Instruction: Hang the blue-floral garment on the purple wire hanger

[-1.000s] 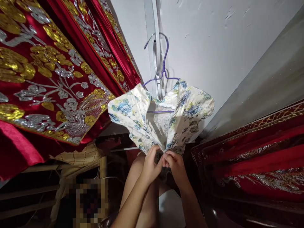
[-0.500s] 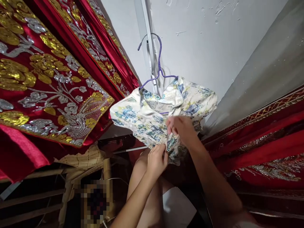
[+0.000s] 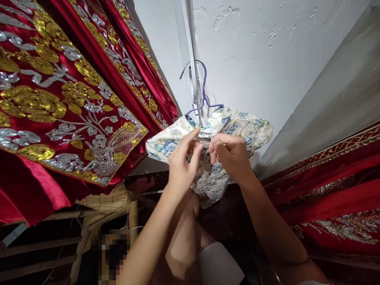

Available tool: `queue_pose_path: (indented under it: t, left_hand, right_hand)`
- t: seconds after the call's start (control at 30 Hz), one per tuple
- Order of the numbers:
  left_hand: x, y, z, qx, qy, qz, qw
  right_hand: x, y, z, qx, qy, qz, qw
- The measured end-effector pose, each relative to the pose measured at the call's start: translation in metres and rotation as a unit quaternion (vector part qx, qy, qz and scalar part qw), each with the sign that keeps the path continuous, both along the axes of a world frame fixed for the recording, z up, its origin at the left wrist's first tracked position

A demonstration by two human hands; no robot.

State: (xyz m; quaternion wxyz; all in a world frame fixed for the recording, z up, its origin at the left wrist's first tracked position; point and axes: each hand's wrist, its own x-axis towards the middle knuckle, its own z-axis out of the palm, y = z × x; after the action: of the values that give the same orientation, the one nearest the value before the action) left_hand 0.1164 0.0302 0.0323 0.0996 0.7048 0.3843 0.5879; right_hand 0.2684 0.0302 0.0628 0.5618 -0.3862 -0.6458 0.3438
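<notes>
Garment [image 3: 209,174] of cream cloth, printed with blue and yellow-green flowers, hangs at the middle of the scene on a purple hanger [image 3: 204,87]. The hanger's hook curls at a pale upright strip [image 3: 186,39] in front of the far white wall [image 3: 252,79]. Its sloping arms run into the neckline, whose inner far side shows beyond the hands. The short sleeves spread out to left and right, and the body hangs down toward the near side, creased and partly in shadow.

The left hand [image 3: 184,156] is in front of the garment's left half, its grip open, with thumb and forefinger apart near the collar; whether a fingertip touches the cloth is hard to tell. The right hand [image 3: 233,156] has its grip closed on the garment's front edge just below the neckline, fingers curled in and thumb against them.

Red cloth with gold and silver sequin flowers [image 3: 74,107] fills the left side; more red cloth with glittering trim [image 3: 335,198] is at the right. A bare leg [image 3: 184,245] is below the hands, beside a pale flat piece [image 3: 219,263]. Bamboo-like furniture [image 3: 133,213] stands at the near left.
</notes>
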Motion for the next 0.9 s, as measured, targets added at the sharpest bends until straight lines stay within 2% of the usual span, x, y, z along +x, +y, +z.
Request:
queue_pose_path:
  t: [0.03, 0.1, 0.17, 0.23, 0.3, 0.4, 0.43, 0.5, 0.6, 0.67, 0.73, 0.77, 0.83, 0.9]
  left_hand:
    - [0.001, 0.005, 0.013, 0.018, 0.032, 0.001, 0.999]
    - [0.003, 0.010, 0.028, 0.041, 0.089, 0.009, 0.995]
    - [0.003, 0.009, 0.031, 0.057, 0.103, 0.030, 0.993]
    - [-0.004, 0.009, 0.027, 0.074, 0.057, 0.060, 0.994]
    - [-0.022, 0.013, 0.024, 0.100, -0.049, 0.101, 0.989]
    - [-0.067, 0.026, 0.023, 0.103, -0.254, 0.151, 0.950]
    - [-0.082, 0.030, 0.023, 0.070, -0.327, 0.155, 0.930]
    - [-0.107, 0.034, 0.019, -0.047, -0.473, 0.110, 0.873]
    - [-0.116, 0.031, -0.002, -0.189, -0.629, 0.048, 0.752]
    - [-0.105, 0.028, -0.024, -0.231, -0.672, 0.053, 0.701]
    - [-0.087, 0.026, -0.048, -0.278, -0.677, 0.046, 0.680]
    - [-0.078, 0.026, -0.059, -0.302, -0.669, 0.031, 0.678]
    - [-0.060, 0.025, -0.073, -0.345, -0.642, -0.005, 0.685]
    - [-0.047, 0.021, -0.076, -0.378, -0.594, -0.045, 0.708]
  right_hand:
    - [0.000, 0.001, 0.002, 0.009, -0.007, -0.009, 1.000]
    - [-0.003, 0.005, 0.000, 0.019, -0.022, -0.050, 0.998]
    - [-0.007, 0.010, -0.010, 0.016, -0.040, -0.097, 0.994]
    - [-0.010, 0.013, -0.029, -0.015, -0.074, -0.105, 0.992]
    - [-0.009, 0.014, -0.053, -0.071, -0.109, -0.082, 0.988]
    - [-0.002, 0.004, -0.085, -0.143, -0.109, -0.042, 0.983]
    - [0.000, -0.001, -0.093, -0.157, -0.094, -0.031, 0.983]
    - [0.002, -0.016, -0.104, -0.175, -0.064, -0.007, 0.982]
    - [-0.002, -0.039, -0.114, -0.189, -0.025, 0.009, 0.982]
    - [-0.008, -0.052, -0.120, -0.200, 0.015, 0.000, 0.980]
    - [-0.010, -0.062, -0.126, -0.213, 0.052, -0.012, 0.976]
    - [-0.009, -0.066, -0.128, -0.214, 0.064, -0.014, 0.975]
    - [-0.004, -0.071, -0.131, -0.212, 0.074, -0.010, 0.974]
    - [0.006, -0.074, -0.133, -0.226, 0.056, 0.005, 0.972]
